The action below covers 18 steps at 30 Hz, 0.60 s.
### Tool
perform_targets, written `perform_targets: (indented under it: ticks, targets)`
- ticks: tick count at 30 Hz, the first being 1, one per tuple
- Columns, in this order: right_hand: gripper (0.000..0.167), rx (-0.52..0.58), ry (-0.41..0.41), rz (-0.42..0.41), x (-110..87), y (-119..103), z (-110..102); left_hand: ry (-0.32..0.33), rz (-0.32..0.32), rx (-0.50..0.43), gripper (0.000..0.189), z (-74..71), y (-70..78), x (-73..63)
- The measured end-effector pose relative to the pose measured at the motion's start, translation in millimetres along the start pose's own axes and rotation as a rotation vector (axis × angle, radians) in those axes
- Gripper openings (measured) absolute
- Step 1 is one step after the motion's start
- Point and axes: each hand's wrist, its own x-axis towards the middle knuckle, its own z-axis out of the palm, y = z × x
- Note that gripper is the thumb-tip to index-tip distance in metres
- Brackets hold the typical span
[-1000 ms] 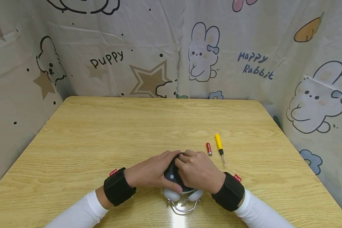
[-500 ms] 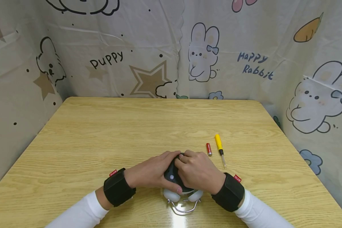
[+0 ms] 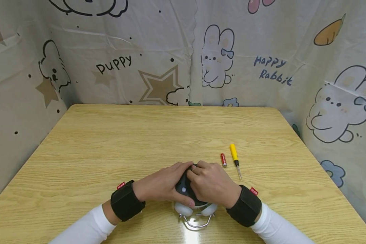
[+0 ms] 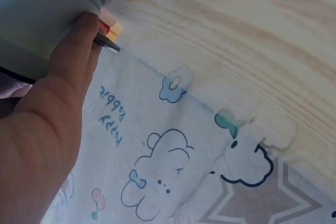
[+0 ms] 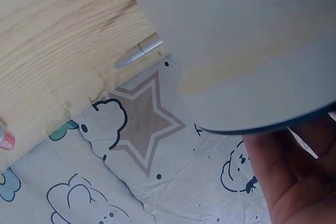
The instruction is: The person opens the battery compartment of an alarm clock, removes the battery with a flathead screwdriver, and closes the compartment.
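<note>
A twin-bell alarm clock (image 3: 184, 185) lies face down, its black back up and its white bells and wire handle towards me. My left hand (image 3: 158, 183) grips its left side, thumb on the back and fingers around the far rim. Over the back, my right hand (image 3: 213, 183) has its fingers curled at the upper right; whatever lies under the fingertips is hidden. In the left wrist view, the left hand (image 4: 58, 103) lies along the pale casing (image 4: 37, 19), beside a metal foot (image 4: 107, 43). The right wrist view shows only part of the right hand (image 5: 294, 177) below the clock's dark rim.
Right of the clock, a red battery (image 3: 223, 160) lies on the wooden table (image 3: 125, 135). Next to it is a yellow-handled screwdriver (image 3: 234, 152) with its tip towards me. A printed curtain (image 3: 109, 84) hangs behind the table and along both sides.
</note>
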Motion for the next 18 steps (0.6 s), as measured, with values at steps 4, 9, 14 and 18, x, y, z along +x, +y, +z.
perform_targets:
  ticks: [4, 9, 14, 18]
  targets:
    - [0.014, -0.002, 0.005, 0.002, 0.0, -0.1, 0.3, 0.000, 0.001, 0.003, 0.111, 0.1, -0.3, 0.2]
    - [0.013, 0.002, 0.007, 0.008, -0.4, 0.0, 0.5, 0.000, 0.002, 0.003, 0.111, 0.2, -0.3, 0.2]
    - [0.013, 0.002, 0.007, 0.005, -0.4, 0.0, 0.3, -0.002, -0.001, 0.001, 0.111, 0.2, -0.2, -0.1]
    - [0.013, -0.003, 0.004, 0.002, -0.1, 0.0, -0.2, -0.003, -0.003, 0.003, 0.112, 0.1, -0.4, -0.2]
